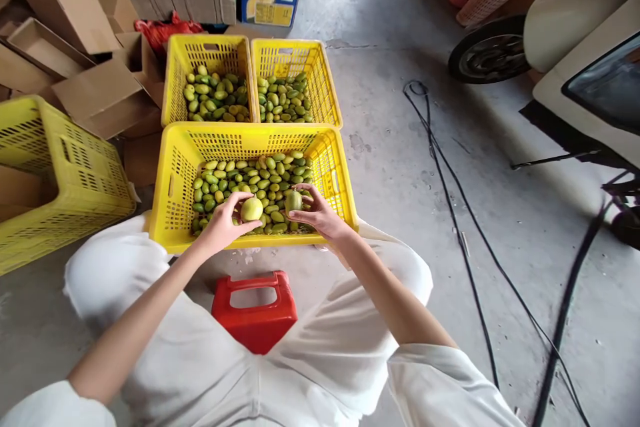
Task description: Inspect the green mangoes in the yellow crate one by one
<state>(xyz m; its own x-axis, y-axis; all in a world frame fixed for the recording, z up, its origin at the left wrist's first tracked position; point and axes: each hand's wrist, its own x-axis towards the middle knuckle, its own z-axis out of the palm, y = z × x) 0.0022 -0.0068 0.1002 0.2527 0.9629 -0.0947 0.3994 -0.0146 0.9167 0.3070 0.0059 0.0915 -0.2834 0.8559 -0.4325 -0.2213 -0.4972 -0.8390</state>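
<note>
Between thumb and fingers, my left hand (227, 221) grips a pale yellow-green fruit (251, 209), smooth and rounded. My right hand (323, 217) is closed around a darker green fruit (293, 201), partly covered by the fingers. Both hands are over the near side of a large yellow crate (255, 135), a short gap between them. Below them in that crate lie many oval fruits (240, 177), green to yellow; their exact kind I cannot tell.
Two more yellow crates with fruit, left (207, 47) and right (320, 67), stand behind. An empty-looking yellow crate (90, 173) tilts beside cardboard boxes (100, 93). A red plastic stool (255, 320) is between my legs. Black cables (445, 167) and a white vehicle (590, 47) are right.
</note>
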